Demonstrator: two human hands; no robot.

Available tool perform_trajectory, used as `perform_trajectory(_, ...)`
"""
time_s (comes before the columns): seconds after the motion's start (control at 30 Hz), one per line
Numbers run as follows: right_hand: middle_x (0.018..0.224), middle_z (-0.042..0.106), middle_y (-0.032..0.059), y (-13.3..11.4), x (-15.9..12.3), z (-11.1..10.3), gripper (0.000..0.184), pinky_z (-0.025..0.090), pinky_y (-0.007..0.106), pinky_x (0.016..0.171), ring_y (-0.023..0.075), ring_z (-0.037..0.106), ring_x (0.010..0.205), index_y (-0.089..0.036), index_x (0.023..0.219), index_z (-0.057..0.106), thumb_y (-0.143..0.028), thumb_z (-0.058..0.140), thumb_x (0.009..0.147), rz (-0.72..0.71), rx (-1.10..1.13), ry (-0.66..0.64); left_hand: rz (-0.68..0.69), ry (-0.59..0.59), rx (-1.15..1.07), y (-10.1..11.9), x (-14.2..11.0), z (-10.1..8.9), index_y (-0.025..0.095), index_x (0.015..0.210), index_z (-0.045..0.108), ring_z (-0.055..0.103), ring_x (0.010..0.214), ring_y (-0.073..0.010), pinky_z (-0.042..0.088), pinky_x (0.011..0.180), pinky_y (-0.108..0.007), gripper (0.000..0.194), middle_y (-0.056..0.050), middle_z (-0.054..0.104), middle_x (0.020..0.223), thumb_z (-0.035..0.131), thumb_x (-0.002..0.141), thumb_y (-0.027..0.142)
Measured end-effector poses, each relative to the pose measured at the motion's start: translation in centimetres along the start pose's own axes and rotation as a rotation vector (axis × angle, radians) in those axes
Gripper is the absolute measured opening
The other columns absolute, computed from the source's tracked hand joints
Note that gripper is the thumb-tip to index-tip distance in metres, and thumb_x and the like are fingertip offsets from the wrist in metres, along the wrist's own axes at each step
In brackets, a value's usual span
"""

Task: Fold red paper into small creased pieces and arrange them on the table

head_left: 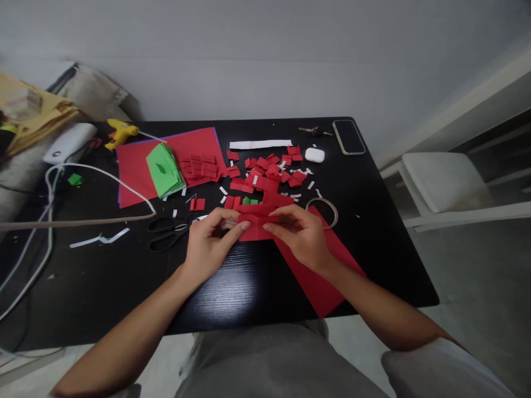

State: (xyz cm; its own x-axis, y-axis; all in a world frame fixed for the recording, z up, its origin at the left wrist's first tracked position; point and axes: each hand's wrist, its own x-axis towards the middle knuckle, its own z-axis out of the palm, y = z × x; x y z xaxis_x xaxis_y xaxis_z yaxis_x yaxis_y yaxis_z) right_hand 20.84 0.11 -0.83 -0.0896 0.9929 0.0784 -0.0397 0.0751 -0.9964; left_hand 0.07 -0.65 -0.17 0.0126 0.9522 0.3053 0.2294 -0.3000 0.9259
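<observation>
Both my hands meet over the middle of the black table (103, 287), pinching a folded piece of red paper (256, 225) between them. My left hand (209, 243) grips its left end with thumb and fingers closed. My right hand (301, 235) holds the right end, fingers closed on it. A larger red sheet (319, 282) lies under my right wrist. Just beyond the hands lie several small folded red pieces (265, 171) and white paper scraps.
Black scissors (168, 232) lie left of my left hand. A red sheet (133, 166) with a green paper stack (165, 168) and a yellow glue gun (118, 132) sit at back left. A tape roll (327, 207), earbud case (314, 155), phone (348, 136) and white stool (443, 179) are right.
</observation>
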Motion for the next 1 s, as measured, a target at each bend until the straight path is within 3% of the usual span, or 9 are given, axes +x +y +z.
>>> perform_trajectory(0.13, 0.081, 0.076, -0.0012, -0.1, -0.2, 0.2, 0.023, 0.062, 0.031, 0.070, 0.0170, 0.074, 0.075, -0.025, 0.087, 0.074, -0.038, 0.091, 0.079, -0.015, -0.069, 0.064, 0.045, 0.032, 0.011, 0.3, -0.2, 0.2, 0.019, 0.094, 0.071, 0.063, 0.060, -0.0078, 0.053, 0.059, -0.018, 0.013, 0.004, 0.070, 0.072, 0.080, 0.086, 0.014)
perform_trajectory(0.33, 0.081, 0.074, -0.0010, -0.4, -0.3, 0.3, 0.031, 0.061, 0.031, 0.070, 0.0168, 0.073, 0.076, -0.024, 0.088, 0.067, -0.043, 0.090, 0.080, 0.024, -0.070, 0.059, 0.018, 0.028, -0.038, 0.1, -0.3, 0.6, 0.019, 0.093, 0.066, 0.062, 0.061, -0.0073, 0.051, 0.059, -0.018, 0.013, 0.004, 0.067, 0.073, 0.078, 0.089, 0.016)
perform_trajectory(0.47, 0.086, 0.074, -0.0027, -0.4, -0.2, 0.3, 0.041, 0.062, 0.033, 0.077, 0.0181, 0.076, 0.082, -0.027, 0.107, 0.057, -0.038, 0.088, 0.081, 0.097, 0.024, 0.006, -0.040, 0.047, -0.152, -0.1, -0.4, 1.0, 0.021, 0.098, 0.059, 0.062, 0.061, -0.0073, 0.051, 0.061, -0.018, 0.025, 0.006, 0.065, 0.072, 0.082, 0.086, 0.021)
perform_trajectory(0.57, 0.101, 0.077, 0.0019, -0.3, 0.0, 0.2, 0.051, 0.063, 0.038, 0.089, 0.0212, 0.077, 0.096, -0.029, 0.120, 0.058, -0.038, 0.088, 0.080, 0.144, 0.072, -0.078, -0.082, 0.019, -0.183, -0.2, -0.4, 1.0, 0.021, 0.101, 0.056, 0.064, 0.063, -0.0087, 0.053, 0.064, -0.020, 0.032, 0.006, 0.066, 0.073, 0.084, 0.086, 0.024)
perform_trajectory(0.77, 0.099, 0.076, 0.0027, 0.3, 0.4, 0.0, 0.043, 0.063, 0.039, 0.092, 0.0227, 0.075, 0.098, -0.024, 0.099, 0.067, -0.045, 0.094, 0.072, 0.153, 0.038, -0.138, -0.096, -0.069, -0.195, -0.4, -0.5, 0.8, 0.022, 0.106, 0.054, 0.068, 0.068, -0.0107, 0.055, 0.068, -0.022, 0.031, 0.004, 0.070, 0.076, 0.080, 0.089, 0.023)
perform_trajectory(1.0, 0.090, 0.077, 0.0003, 0.0, 0.2, 0.0, 0.044, 0.064, 0.036, 0.083, 0.0210, 0.077, 0.088, -0.025, 0.098, 0.063, -0.039, 0.095, 0.071, 0.201, 0.077, -0.124, -0.090, -0.128, -0.177, -0.7, -0.7, 0.6, 0.022, 0.114, 0.057, 0.069, 0.074, -0.0110, 0.056, 0.072, -0.023, 0.033, 0.003, 0.070, 0.082, 0.079, 0.090, 0.021)
